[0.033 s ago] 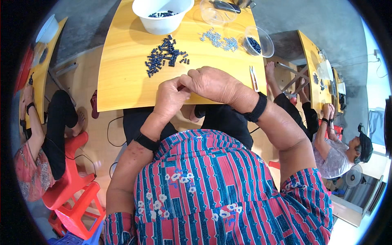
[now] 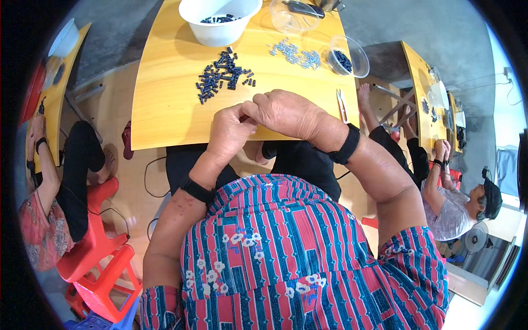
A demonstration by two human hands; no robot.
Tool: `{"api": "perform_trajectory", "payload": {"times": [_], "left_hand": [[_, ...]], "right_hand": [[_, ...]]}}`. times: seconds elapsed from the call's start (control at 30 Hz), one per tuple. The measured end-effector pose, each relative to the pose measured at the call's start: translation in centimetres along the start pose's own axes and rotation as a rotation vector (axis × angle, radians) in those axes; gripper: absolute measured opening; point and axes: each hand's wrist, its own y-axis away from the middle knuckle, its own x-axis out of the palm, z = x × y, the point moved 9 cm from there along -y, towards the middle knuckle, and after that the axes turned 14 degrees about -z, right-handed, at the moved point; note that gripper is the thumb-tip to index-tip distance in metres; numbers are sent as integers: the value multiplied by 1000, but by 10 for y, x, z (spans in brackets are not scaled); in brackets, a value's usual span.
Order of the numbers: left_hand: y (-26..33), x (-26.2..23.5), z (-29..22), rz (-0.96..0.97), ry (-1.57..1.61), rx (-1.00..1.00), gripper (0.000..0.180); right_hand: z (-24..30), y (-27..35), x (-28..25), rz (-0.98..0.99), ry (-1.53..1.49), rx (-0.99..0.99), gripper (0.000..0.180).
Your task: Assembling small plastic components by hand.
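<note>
- the left hand and the right hand meet over the near edge of the yellow tabletop, fingertips touching each other.
- fingers of both hands are curled in narrow and pinched together; whatever sits between them is too small to make out.
- just beyond the fingers, up and a little to the left, lies a loose pile of small dark parts, scattered flat on the wood.
- farther out past that pile stands a white bowl with more dark parts inside.
- beyond the right hand's fingers is a scatter of small silvery parts, and beside it a clear round tub holding dark parts.
- a pair of tweezers lies just right of the right hand.
- each wrist wears a black band.
</note>
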Motion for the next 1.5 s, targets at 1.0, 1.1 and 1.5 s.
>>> {"api": "perform_trajectory", "payload": {"times": [1.0,1.1,1.5], "left_hand": [[-1,-4,7,-30,160,-188,12],[-1,-3,7,-27,193,-192,13],[-1,-6,1,-23,194,-242,12]], "right_hand": [[-48,70,40,-693,-980,1099,10],[-46,73,48,-692,-1048,1117,8],[-25,56,9,-667,-458,735,19]]}}
